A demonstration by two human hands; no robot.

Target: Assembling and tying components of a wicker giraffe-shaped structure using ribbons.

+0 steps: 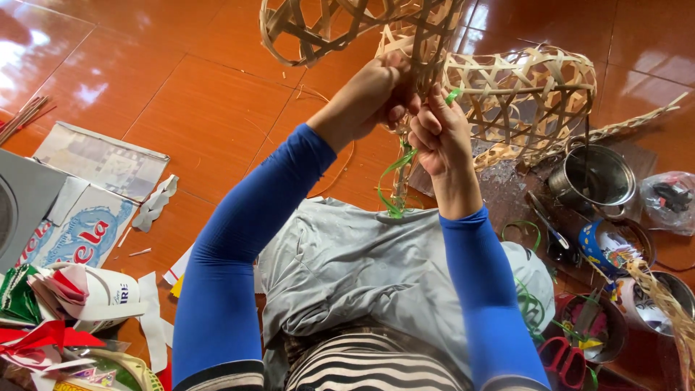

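**weave_newbie:** What's going on with the hands here?

**stripcraft:** Both are up at the open-weave bamboo basket (340,25), which is held raised at the top of the view. The left hand (373,90) is clenched around the basket's lower edge, right where the strips bunch together. The right hand (438,134) sits just below and to the right of the basket, fingers pinching a green plastic strip (394,174).

**weave_newbie:** Which way does the strip run?

**stripcraft:** Its long axis is roughly vertical. It hangs down from the basket's lower edge, curling toward the grey cloth (362,268) on the lap. The right hand is the nearer one to it, and the left stays on the basket itself.

**weave_newbie:** Anything else around?

**stripcraft:** A second woven basket (528,94) lies right of the held one on the floor, a steel pot (594,177) further right, and red-handled scissors (561,358) well below that.
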